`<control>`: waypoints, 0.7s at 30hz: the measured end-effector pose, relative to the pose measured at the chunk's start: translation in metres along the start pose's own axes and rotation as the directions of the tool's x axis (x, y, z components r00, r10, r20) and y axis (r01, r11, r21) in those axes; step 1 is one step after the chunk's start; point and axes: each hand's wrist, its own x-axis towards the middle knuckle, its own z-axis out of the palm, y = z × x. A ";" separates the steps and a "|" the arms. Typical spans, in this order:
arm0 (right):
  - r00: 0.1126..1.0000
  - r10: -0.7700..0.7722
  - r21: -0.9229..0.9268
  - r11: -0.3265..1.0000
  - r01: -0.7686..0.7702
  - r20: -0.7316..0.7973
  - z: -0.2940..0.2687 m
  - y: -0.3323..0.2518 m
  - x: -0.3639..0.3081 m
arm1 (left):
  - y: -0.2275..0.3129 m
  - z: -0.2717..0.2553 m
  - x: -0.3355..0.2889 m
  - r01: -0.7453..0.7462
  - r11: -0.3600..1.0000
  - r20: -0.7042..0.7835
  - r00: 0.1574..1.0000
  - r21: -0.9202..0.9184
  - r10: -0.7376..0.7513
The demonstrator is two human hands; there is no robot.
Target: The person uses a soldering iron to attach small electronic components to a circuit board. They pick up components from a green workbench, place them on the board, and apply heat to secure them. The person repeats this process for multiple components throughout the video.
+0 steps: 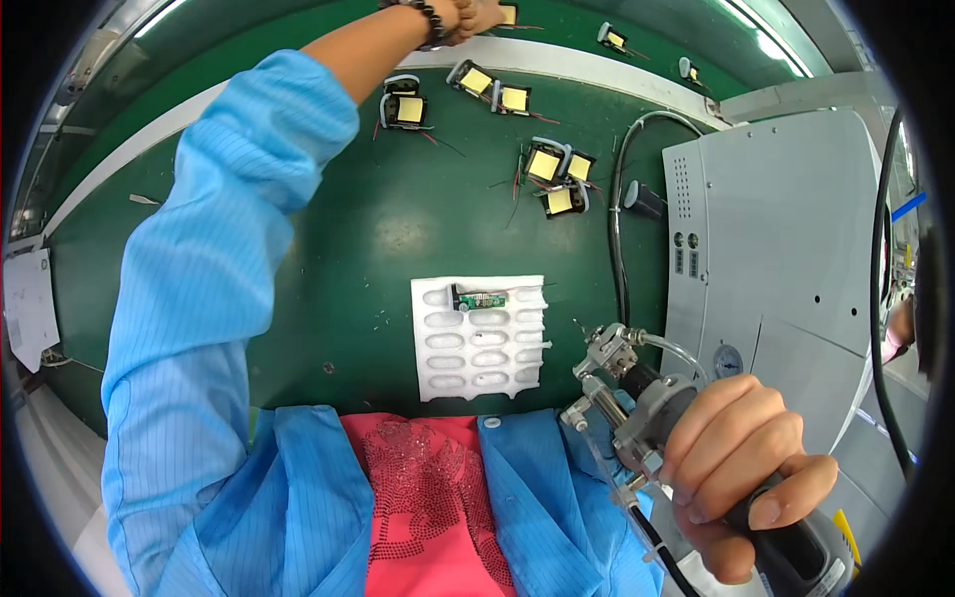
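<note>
My left hand (pixel 466 18) reaches to the far top edge, fingers closed together at a small black part with a yellow square face (pixel 508 15) and thin wires. The picture's edge hides some of the fingers. At lower right my right hand (pixel 736 463) is wrapped round the black grip of a pistol-shaped tool (pixel 607 403) with metal fittings, hoses and a thin tip. Left of that tip, a white moulded tray (pixel 448 363) with oval hollows lies on the table. A small green circuit board with a black end piece (pixel 481 300) rests across its upper hollows.
Several similar yellow-faced parts sit on the green table (pixel 338 298), including a far-left one (pixel 409 109) and a clustered one (pixel 543 164). Others lie beyond the white rail (pixel 577 64). A grey machine (pixel 776 249) stands right, beside a black cable (pixel 618 239).
</note>
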 end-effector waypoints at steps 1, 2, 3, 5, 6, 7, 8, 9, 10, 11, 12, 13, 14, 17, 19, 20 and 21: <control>1.000 0.002 0.004 1.000 -0.002 0.006 -0.001 0.000 -0.002 | -0.008 0.007 0.003 -0.043 0.999 -0.060 0.997 0.033 0.045; 1.000 0.000 0.011 1.000 0.000 0.019 0.001 -0.003 0.002 | -0.023 0.012 0.010 -0.079 0.995 -0.127 0.988 0.068 0.087; 1.000 -0.004 0.011 1.000 0.004 0.016 0.002 -0.003 0.002 | -0.028 0.015 0.011 -0.111 0.988 -0.186 0.974 0.111 0.130; 1.000 -0.012 0.022 1.000 0.012 0.013 0.003 -0.002 0.002 | -0.030 0.017 0.006 -0.088 0.983 -0.092 0.990 0.162 0.104; 1.000 -0.002 0.036 0.999 0.001 0.030 0.001 -0.001 0.002 | -0.029 0.013 -0.001 -0.073 0.979 -0.046 0.996 0.191 0.083; 0.999 0.007 0.052 0.999 -0.009 0.049 -0.003 -0.001 0.003 | -0.031 0.009 -0.011 -0.144 0.964 -0.096 0.981 0.224 0.169; 0.998 0.015 0.041 0.999 -0.017 0.056 -0.003 -0.003 0.003 | -0.023 0.003 -0.027 -0.231 0.955 -0.193 0.944 0.187 0.266; 0.998 0.023 0.039 0.999 -0.026 0.061 -0.003 -0.003 0.003 | -0.017 -0.004 -0.042 -0.314 0.935 -0.290 0.891 0.162 0.349; 0.998 0.031 0.010 0.999 -0.031 0.056 -0.002 -0.006 0.003 | -0.007 -0.006 -0.056 -0.413 0.901 -0.391 0.814 0.130 0.429; 0.998 0.030 0.020 0.999 -0.031 0.055 -0.003 -0.005 0.002 | -0.005 -0.009 -0.081 -0.482 0.866 -0.479 0.734 0.134 0.482; 0.998 0.040 -0.003 0.999 -0.040 0.050 -0.004 -0.008 0.000 | 0.000 -0.007 -0.114 -0.590 0.784 -0.460 0.760 -0.194 0.458; 0.998 0.038 0.018 0.999 -0.039 0.053 -0.006 -0.004 -0.003 | 0.004 -0.017 -0.161 -0.605 0.741 -0.394 0.782 -0.292 0.483; 0.999 0.024 0.026 0.999 -0.025 0.048 -0.004 -0.006 -0.001 | 0.000 -0.013 -0.201 -0.556 0.689 -0.316 0.831 -0.466 0.458; 1.000 -0.007 0.041 0.999 0.007 -0.014 0.002 -0.002 -0.003 | -0.004 0.024 -0.279 -0.522 0.777 -0.215 0.853 -0.352 0.476; 1.000 -0.009 0.039 0.999 0.010 -0.024 0.003 -0.001 -0.003 | -0.003 0.047 -0.301 -0.434 0.812 -0.174 0.901 -0.391 0.398; 0.999 -0.011 0.029 1.000 0.012 -0.032 0.004 -0.002 -0.002 | 0.000 0.055 -0.304 -0.412 0.826 -0.174 0.911 -0.384 0.373; 0.999 -0.012 0.025 1.000 0.012 -0.033 0.004 -0.003 -0.002 | 0.000 0.063 -0.304 -0.422 0.823 -0.204 0.906 -0.382 0.370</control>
